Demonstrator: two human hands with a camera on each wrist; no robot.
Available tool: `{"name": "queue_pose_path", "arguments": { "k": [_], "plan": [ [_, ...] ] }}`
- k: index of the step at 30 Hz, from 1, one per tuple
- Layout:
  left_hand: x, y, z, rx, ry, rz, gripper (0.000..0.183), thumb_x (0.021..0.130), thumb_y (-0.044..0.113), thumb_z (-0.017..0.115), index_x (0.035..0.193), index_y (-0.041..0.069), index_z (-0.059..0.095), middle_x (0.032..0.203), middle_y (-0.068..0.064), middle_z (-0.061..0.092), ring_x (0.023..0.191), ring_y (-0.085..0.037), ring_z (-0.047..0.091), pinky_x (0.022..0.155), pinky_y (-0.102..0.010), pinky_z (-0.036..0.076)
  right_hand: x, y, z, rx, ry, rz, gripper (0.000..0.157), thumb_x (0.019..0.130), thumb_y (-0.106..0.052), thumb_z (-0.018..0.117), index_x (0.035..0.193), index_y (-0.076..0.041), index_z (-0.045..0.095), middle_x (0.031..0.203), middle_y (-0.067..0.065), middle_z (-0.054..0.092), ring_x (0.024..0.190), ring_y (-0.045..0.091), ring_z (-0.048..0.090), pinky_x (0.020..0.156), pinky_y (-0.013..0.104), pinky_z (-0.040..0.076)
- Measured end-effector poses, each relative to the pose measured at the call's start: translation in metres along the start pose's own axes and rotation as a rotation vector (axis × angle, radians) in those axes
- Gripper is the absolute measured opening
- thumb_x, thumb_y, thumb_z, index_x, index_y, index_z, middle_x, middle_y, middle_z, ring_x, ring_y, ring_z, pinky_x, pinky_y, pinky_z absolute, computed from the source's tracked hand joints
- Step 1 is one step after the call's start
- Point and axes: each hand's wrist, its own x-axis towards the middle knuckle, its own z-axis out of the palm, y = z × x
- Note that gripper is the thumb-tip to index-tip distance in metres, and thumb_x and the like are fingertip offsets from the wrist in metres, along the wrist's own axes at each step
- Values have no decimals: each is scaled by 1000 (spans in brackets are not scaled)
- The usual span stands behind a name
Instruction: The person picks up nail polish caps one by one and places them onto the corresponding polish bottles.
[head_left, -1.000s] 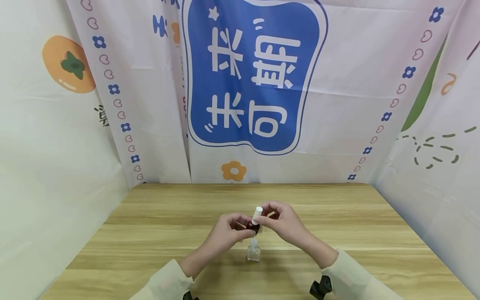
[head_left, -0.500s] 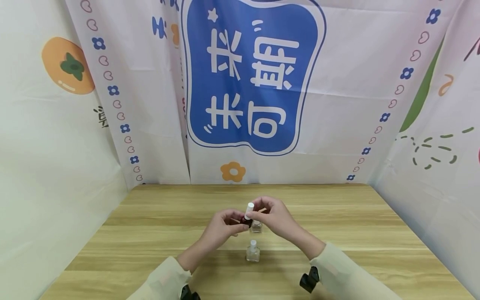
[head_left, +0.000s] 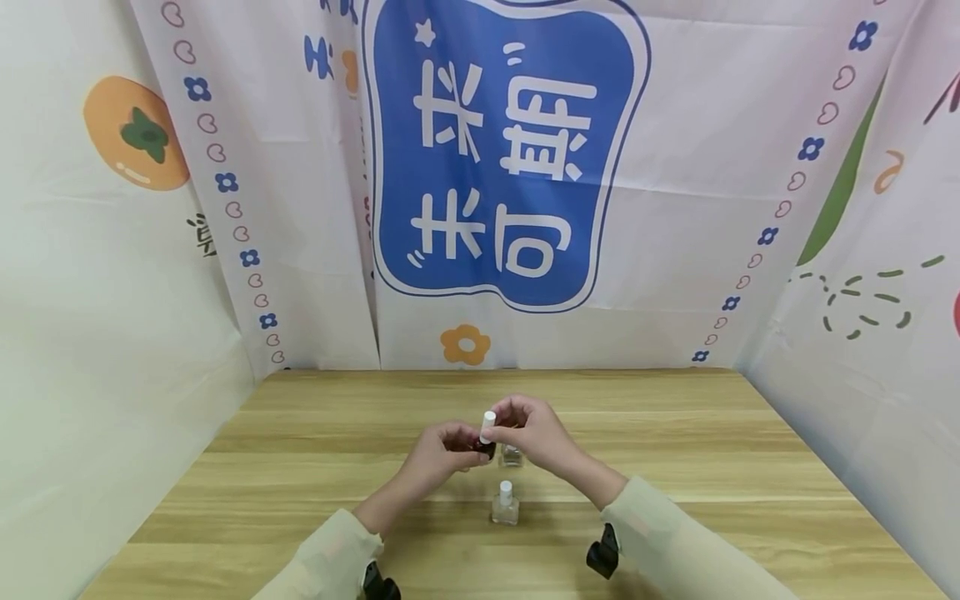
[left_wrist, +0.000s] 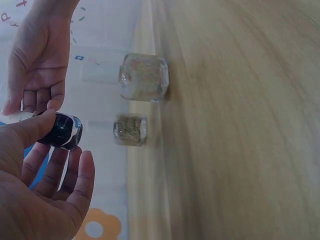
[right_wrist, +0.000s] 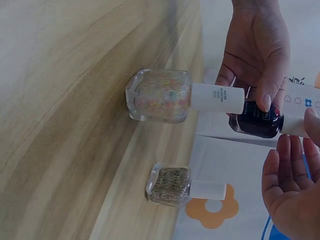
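A dark red, nearly black nail polish bottle (head_left: 487, 451) is held above the table between both hands. My left hand (head_left: 429, 462) grips its glass body, thumb on one side and fingers on the other. The white cap (head_left: 488, 425) sits on the bottle's neck, and my right hand (head_left: 538, 433) pinches it between thumb and fingers. Below the hands, a clear nail polish bottle with pastel flecks (right_wrist: 160, 95) stands upright on the table. Farther back stands a glitter nail polish bottle (right_wrist: 171, 186), its white cap hidden behind the right hand in the head view.
The wood-grain table (head_left: 337, 517) runs back to a white printed curtain (head_left: 675, 233) with a blue panel. More white cloth hangs at the left and right sides. Black wrist cameras (head_left: 603, 553) sit by the sleeves.
Both hands have moved left together with the dark nail polish bottle. The glitter bottle behind them has come partly into sight. The clear flecked bottle stays in place.
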Motion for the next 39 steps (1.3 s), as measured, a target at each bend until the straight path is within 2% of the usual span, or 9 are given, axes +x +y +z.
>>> {"name": "queue_pose_path", "arguments": {
  "k": [3, 9, 12, 18, 24, 28, 34, 39],
  "plan": [
    [1, -5, 0, 12, -11, -2, 23, 81, 8, 79, 99, 0, 69, 90, -8, 70, 78, -17, 64, 64, -26, 55, -1, 0, 1, 20, -6, 19, 15, 85, 1, 73, 94, 7, 63, 84, 10, 66, 74, 16, 61, 66, 25, 52],
    [2, -12, 1, 30, -17, 4, 22, 80, 4, 78, 99, -2, 70, 91, -11, 70, 79, -17, 64, 65, -27, 56, 7, 32, 4, 47, 2, 49, 18, 83, -1, 75, 94, 4, 63, 84, 7, 65, 77, 18, 60, 64, 23, 50],
    [3, -15, 1, 35, -8, 3, 23, 80, 1, 78, 100, -3, 69, 94, -13, 70, 83, -19, 64, 68, -28, 56, 8, 41, 6, 41, 3, 56, 19, 83, -5, 77, 94, 2, 63, 83, 5, 64, 77, 17, 60, 64, 23, 51],
    [5, -21, 1, 96, -4, -4, 23, 79, 4, 79, 100, 0, 70, 93, -7, 69, 84, -18, 63, 71, -27, 55, 8, 48, 8, 30, -7, 68, 20, 83, -9, 77, 95, 0, 64, 85, 5, 65, 78, 17, 61, 66, 26, 53],
    [5, -29, 0, 154, -49, 14, 20, 79, 5, 80, 97, 2, 71, 90, -3, 69, 82, -15, 63, 70, -26, 55, 6, 54, 13, 0, -25, 103, 20, 85, -13, 76, 97, -2, 64, 86, 4, 64, 76, 15, 59, 62, 28, 52],
    [5, -31, 0, 162, -67, -1, 19, 79, 5, 79, 96, 3, 71, 88, -2, 69, 81, -15, 63, 69, -25, 54, 5, 56, 16, -38, -26, 106, 19, 86, -11, 75, 97, -2, 63, 87, 4, 63, 76, 15, 59, 62, 25, 50],
    [4, -30, 0, 155, -65, 10, 19, 79, 3, 79, 96, 1, 70, 89, -5, 68, 81, -18, 63, 68, -25, 54, 5, 55, 18, -85, -24, 77, 18, 86, -2, 73, 98, 4, 62, 88, 9, 63, 79, 23, 60, 65, 25, 51],
    [4, -32, 0, 156, -71, 15, 20, 78, 2, 80, 95, 1, 70, 88, -6, 68, 81, -18, 63, 68, -24, 53, 4, 55, 19, -96, -8, 74, 19, 83, -5, 76, 95, 0, 63, 85, 5, 63, 76, 17, 60, 65, 23, 52]
  ]
}}
